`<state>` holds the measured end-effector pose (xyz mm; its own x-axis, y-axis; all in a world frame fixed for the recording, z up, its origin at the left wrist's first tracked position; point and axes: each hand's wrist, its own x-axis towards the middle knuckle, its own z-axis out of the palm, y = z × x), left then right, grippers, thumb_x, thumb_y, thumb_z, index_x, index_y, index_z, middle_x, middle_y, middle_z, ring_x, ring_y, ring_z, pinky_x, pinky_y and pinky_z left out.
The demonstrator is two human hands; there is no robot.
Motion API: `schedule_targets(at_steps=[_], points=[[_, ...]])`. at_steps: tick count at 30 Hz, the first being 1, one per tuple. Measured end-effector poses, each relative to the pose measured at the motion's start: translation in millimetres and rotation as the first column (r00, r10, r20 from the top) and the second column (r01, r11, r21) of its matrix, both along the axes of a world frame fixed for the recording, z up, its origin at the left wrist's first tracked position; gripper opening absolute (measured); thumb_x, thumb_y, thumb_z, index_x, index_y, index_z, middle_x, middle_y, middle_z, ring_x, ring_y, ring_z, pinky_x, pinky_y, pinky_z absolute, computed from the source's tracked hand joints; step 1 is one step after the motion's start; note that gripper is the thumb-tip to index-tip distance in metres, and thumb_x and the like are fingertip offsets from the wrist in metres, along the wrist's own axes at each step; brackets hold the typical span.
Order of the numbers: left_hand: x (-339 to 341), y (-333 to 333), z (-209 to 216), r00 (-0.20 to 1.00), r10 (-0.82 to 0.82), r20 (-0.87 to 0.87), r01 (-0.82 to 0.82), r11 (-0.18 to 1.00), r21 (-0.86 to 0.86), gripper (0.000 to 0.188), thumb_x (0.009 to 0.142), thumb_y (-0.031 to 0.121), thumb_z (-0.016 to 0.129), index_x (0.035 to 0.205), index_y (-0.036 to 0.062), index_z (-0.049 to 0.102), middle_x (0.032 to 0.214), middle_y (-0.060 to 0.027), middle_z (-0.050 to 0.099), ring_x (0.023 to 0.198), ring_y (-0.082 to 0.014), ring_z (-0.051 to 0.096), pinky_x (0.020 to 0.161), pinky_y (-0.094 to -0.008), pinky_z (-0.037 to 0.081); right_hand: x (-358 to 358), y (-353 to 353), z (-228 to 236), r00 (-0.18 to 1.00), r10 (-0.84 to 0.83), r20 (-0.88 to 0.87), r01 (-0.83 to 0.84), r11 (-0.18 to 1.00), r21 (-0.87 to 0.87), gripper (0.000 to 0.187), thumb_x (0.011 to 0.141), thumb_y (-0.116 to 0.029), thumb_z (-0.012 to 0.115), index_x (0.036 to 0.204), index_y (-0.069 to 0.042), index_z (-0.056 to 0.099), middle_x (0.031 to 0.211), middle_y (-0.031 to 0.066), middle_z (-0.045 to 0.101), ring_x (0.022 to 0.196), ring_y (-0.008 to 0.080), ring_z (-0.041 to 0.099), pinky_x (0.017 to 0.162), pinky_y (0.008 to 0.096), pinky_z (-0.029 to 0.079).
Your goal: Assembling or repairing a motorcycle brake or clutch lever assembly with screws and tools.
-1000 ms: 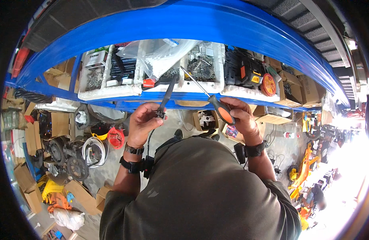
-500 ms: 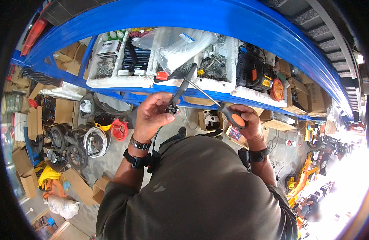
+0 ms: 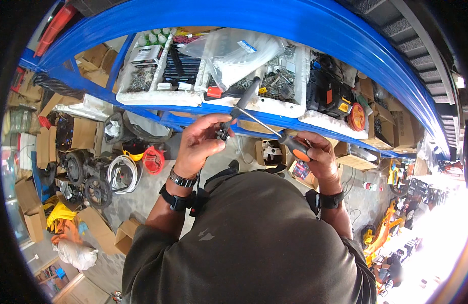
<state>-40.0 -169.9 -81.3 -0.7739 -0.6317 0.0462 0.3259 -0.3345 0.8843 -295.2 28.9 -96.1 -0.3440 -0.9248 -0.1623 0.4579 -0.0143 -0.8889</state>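
My left hand (image 3: 199,147) is closed round the lower end of a black lever (image 3: 248,95), which looks like a brake lever. Its long blade slants up and right in front of the shelf bins. Small fittings at its base are partly covered by my fingers. My right hand (image 3: 320,154) grips a screwdriver (image 3: 296,147) by its black and orange handle. The metal shaft points up and left, and its tip meets the lever about midway along; I cannot tell if it sits in a screw.
A blue shelf beam (image 3: 208,15) arches ahead. Below it, white foam bins (image 3: 158,97) hold screws, black strips and a bag of white zip ties (image 3: 239,61). A black tool case (image 3: 328,91) stands to the right. Cardboard boxes (image 3: 268,152), wheels and a white hose coil (image 3: 123,177) lie on the floor.
The shelf and bins sit slightly more to the right in view. Both hands keep their holds; the lever and screwdriver have shifted a little right, with the tip still against the lever.
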Motion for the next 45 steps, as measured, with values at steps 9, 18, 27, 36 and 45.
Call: schedule_targets(at_steps=[9,18,27,36,45], points=[[-19,3,-4,0.979,0.200,-0.040,-0.201,0.980,-0.006,0.016,0.086,-0.001,0.065,0.101,-0.0033,0.069,0.104,-0.0110,0.068,0.078,-0.0098,0.060,0.067,-0.0223,0.047,9,1,20,0.994,0.040,-0.099,-0.043,0.999,-0.026,0.049,0.070,0.006,0.061,0.119,0.005,0.061,0.117,0.0163,0.064,0.111,0.0249,0.062,0.103,0.0373,0.045],[-19,3,0,0.960,0.261,-0.102,-0.265,0.964,-0.027,0.016,0.086,0.003,0.069,0.101,-0.0024,0.070,0.109,-0.0135,0.067,0.080,-0.0101,0.061,0.067,-0.0223,0.047,14,-1,31,0.890,0.036,-0.455,-0.018,0.999,0.045,0.051,0.072,0.019,0.055,0.121,0.002,0.061,0.123,0.0117,0.061,0.118,0.0200,0.056,0.099,0.0318,0.045],[-20,3,3,0.952,0.278,-0.124,-0.282,0.959,-0.014,0.019,0.086,0.005,0.070,0.103,-0.0018,0.069,0.108,-0.0130,0.068,0.083,-0.0142,0.065,0.070,-0.0227,0.048,18,-5,33,0.812,-0.026,-0.583,0.038,0.999,0.009,0.049,0.073,0.019,0.056,0.118,0.001,0.062,0.120,0.0090,0.058,0.117,0.0194,0.053,0.101,0.0318,0.040],[-19,0,5,0.962,0.242,-0.125,-0.236,0.970,0.060,0.018,0.090,0.005,0.065,0.105,-0.0032,0.068,0.110,-0.0155,0.067,0.085,-0.0218,0.067,0.078,-0.0306,0.053,15,-8,28,0.718,-0.084,-0.691,0.071,0.996,-0.048,0.049,0.072,0.018,0.058,0.117,-0.001,0.063,0.120,0.0094,0.058,0.116,0.0200,0.054,0.101,0.0328,0.041],[-19,-1,2,0.974,0.188,-0.129,-0.182,0.982,0.061,0.023,0.090,0.008,0.064,0.109,-0.0044,0.065,0.105,-0.0154,0.068,0.084,-0.0188,0.064,0.072,-0.0276,0.049,17,-18,30,0.862,0.033,-0.505,-0.020,0.999,0.030,0.048,0.076,0.015,0.058,0.121,-0.001,0.062,0.122,0.0094,0.059,0.112,0.0175,0.055,0.095,0.0298,0.045]])
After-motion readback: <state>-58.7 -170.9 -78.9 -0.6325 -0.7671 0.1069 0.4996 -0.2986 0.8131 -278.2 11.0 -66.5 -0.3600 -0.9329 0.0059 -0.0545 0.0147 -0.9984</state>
